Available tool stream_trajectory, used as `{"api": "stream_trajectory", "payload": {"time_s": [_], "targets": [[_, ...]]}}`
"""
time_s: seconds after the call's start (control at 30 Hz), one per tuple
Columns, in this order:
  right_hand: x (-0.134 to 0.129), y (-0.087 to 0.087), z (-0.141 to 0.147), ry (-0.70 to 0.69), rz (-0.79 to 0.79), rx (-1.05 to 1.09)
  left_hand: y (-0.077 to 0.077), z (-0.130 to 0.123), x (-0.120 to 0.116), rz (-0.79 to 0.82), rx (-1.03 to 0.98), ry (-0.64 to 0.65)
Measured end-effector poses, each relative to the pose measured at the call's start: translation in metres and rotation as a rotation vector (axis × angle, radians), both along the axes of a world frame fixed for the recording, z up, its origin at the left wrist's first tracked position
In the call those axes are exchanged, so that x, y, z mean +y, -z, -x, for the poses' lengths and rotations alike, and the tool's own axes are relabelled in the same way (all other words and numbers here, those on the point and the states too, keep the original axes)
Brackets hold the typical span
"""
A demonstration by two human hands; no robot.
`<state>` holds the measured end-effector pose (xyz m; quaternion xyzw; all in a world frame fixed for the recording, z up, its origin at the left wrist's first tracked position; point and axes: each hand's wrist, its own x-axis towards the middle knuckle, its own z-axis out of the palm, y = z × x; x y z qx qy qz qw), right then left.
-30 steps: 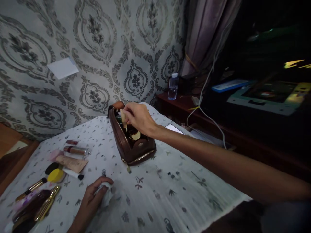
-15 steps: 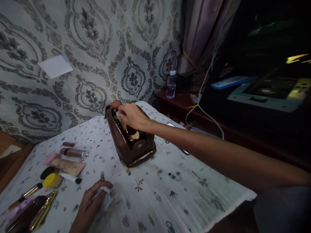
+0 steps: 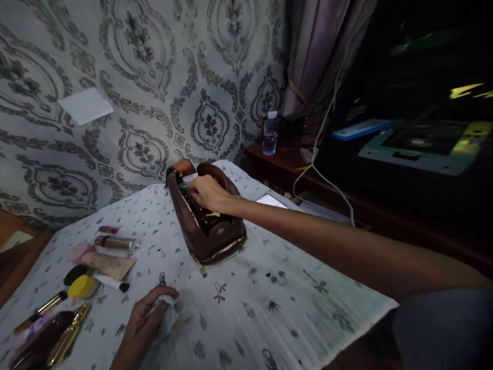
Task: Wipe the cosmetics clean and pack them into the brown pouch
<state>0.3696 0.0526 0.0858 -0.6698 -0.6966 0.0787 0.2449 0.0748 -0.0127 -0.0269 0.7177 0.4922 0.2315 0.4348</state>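
A brown leather toiletry bag (image 3: 219,249) stands unzipped on the cloth-covered table. My right hand (image 3: 211,194) reaches into it from the right, knuckles up and fingers curled; the fingertips are hidden among the contents. Beside those fingers a pale pinkish thing (image 3: 190,178), perhaps a tube end, shows at the far end. Shiny gold items (image 3: 210,218) lie under my wrist. My left hand (image 3: 144,321) rests on the table at the front, its thumb and fingers curled around a crumpled whitish cloth or tissue (image 3: 168,312).
Left of the bag lie a beige tube (image 3: 111,264), a lip gloss (image 3: 117,242), a yellow round sponge (image 3: 81,287), a brush (image 3: 111,281) and a dark bottle (image 3: 42,341). A phone (image 3: 271,200) lies behind my right forearm. A water bottle (image 3: 270,134) stands on the side desk.
My right hand has sunk lower and slightly right inside the bag, covering more of the gold items. The pale pinkish thing shows more clearly. My left hand has stayed put.
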Motion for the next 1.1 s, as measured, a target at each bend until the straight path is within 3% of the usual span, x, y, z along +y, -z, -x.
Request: {"api": "stream_trajectory", "payload": {"time_s": [0.37,0.53,0.8,0.9,0.97,1.1], "targets": [[0.004,-0.002,0.001,0.058,0.017,-0.024,0.008,0.006,0.009,-0.002,0.002,0.083],[-0.002,-0.008,0.006,0.089,0.055,-0.005,0.007,0.003,0.006,-0.072,-0.045,0.045],[-0.013,-0.023,0.007,0.092,0.061,-0.035,0.002,-0.001,0.002,-0.021,-0.05,0.012],[-0.034,-0.032,0.005,0.049,-0.118,-0.117,0.0,-0.002,0.0,0.006,-0.046,-0.022],[-0.057,-0.029,0.007,-0.015,-0.253,-0.132,-0.001,-0.002,0.0,0.019,-0.022,-0.018],[-0.113,0.01,0.022,-0.214,-0.396,-0.254,0.001,-0.001,0.001,0.003,-0.018,-0.043]]}}
